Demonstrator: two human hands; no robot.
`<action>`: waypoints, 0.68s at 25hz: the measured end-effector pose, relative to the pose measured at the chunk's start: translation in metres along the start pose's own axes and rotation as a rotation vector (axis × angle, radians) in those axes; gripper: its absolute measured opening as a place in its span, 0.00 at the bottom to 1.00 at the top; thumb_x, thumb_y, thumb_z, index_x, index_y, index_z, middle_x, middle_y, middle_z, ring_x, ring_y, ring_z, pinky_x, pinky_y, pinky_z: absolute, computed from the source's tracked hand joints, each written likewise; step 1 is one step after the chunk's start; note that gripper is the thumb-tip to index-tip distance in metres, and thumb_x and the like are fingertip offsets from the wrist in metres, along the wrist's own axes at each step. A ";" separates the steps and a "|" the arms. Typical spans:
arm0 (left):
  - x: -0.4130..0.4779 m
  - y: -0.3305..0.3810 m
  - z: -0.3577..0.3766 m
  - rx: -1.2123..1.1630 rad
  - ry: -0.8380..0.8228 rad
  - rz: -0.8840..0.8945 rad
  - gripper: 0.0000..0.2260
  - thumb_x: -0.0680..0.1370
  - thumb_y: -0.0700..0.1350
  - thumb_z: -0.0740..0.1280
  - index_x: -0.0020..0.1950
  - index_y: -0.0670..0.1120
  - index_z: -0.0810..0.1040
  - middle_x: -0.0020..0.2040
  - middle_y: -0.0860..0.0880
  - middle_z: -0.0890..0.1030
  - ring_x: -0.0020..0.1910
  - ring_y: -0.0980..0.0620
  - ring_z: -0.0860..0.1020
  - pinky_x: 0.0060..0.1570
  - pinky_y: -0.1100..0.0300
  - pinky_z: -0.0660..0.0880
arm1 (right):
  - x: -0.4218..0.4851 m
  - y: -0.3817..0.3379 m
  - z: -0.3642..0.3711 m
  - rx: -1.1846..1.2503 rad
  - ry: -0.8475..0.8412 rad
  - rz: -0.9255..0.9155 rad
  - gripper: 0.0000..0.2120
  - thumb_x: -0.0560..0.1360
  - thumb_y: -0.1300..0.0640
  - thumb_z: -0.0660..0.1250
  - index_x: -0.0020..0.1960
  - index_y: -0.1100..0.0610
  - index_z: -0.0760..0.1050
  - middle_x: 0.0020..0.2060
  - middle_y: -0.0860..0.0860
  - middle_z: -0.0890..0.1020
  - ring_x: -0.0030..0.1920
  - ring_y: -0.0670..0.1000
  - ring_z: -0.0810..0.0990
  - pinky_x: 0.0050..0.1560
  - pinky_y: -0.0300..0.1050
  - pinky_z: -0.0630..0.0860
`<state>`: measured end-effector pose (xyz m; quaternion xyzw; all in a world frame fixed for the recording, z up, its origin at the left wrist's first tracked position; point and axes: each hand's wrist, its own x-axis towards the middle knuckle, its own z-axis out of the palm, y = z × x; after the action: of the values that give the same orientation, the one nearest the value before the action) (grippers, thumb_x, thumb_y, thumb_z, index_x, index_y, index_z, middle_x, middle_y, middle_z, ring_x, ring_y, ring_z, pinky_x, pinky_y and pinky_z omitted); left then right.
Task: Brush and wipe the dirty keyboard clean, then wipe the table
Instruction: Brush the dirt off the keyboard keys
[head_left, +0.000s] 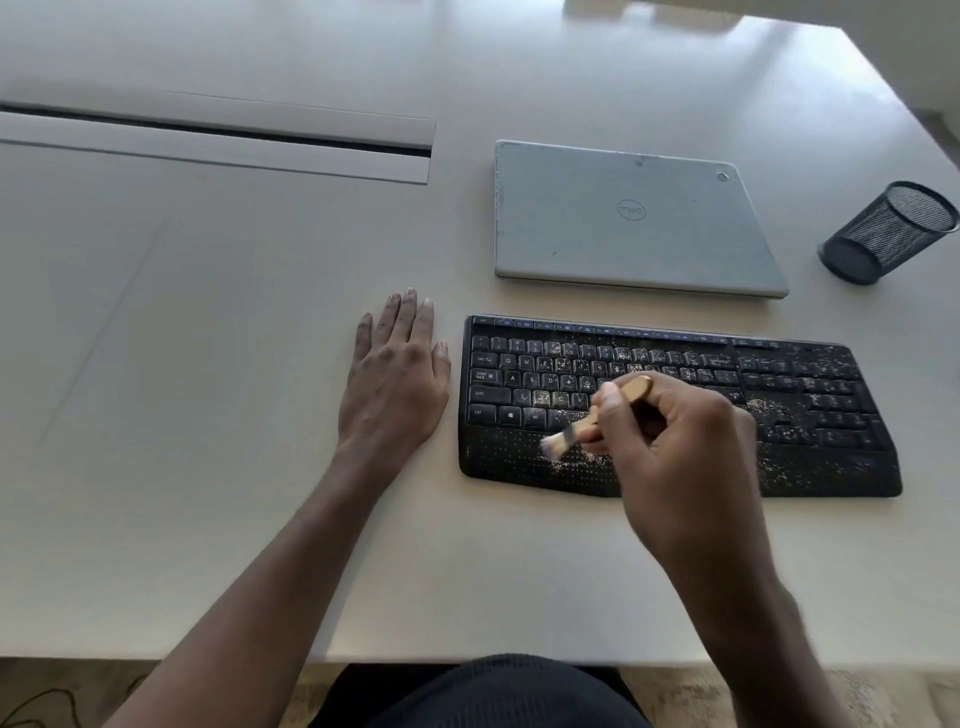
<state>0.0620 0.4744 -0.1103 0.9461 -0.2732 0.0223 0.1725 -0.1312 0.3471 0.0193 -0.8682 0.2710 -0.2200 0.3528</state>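
The black keyboard lies on the worktop toward 1 o'clock of the person, its long axis running from 9 to 3 o'clock, with pale crumbs scattered over the keys and palm rest. The right hand hovers over its middle and grips a small wooden-handled brush, bristles pointing toward 8 o'clock at the palm rest. They are blurred, so contact is probable rather than certain. The left hand rests flat with fingers straight, just beside the keyboard's 9 o'clock end and not touching it. The right hand is therefore the nearer, and sweeping along the long axis toward 3 o'clock looks natural, since the dirtiest keys lie there.
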 end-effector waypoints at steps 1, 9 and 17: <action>0.000 0.000 0.000 -0.002 0.000 0.000 0.26 0.86 0.49 0.56 0.84 0.44 0.61 0.84 0.44 0.60 0.84 0.48 0.55 0.84 0.47 0.49 | -0.001 -0.005 0.005 0.062 -0.036 -0.013 0.13 0.82 0.58 0.67 0.39 0.56 0.81 0.30 0.42 0.84 0.34 0.35 0.83 0.35 0.28 0.75; 0.000 -0.001 0.000 -0.014 0.003 0.001 0.26 0.87 0.50 0.55 0.84 0.44 0.60 0.85 0.44 0.59 0.85 0.48 0.55 0.84 0.47 0.48 | -0.006 0.007 0.002 -0.062 -0.029 0.000 0.12 0.82 0.59 0.67 0.41 0.57 0.80 0.33 0.45 0.84 0.34 0.30 0.79 0.33 0.22 0.68; 0.000 -0.002 0.000 -0.016 -0.002 0.002 0.26 0.86 0.50 0.55 0.84 0.44 0.60 0.85 0.44 0.59 0.85 0.48 0.54 0.84 0.47 0.48 | -0.015 -0.004 0.013 0.102 -0.112 0.018 0.09 0.82 0.58 0.68 0.44 0.56 0.82 0.34 0.45 0.86 0.36 0.36 0.85 0.40 0.39 0.82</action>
<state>0.0629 0.4760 -0.1103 0.9445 -0.2743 0.0192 0.1797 -0.1336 0.3649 0.0104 -0.8575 0.2471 -0.1814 0.4133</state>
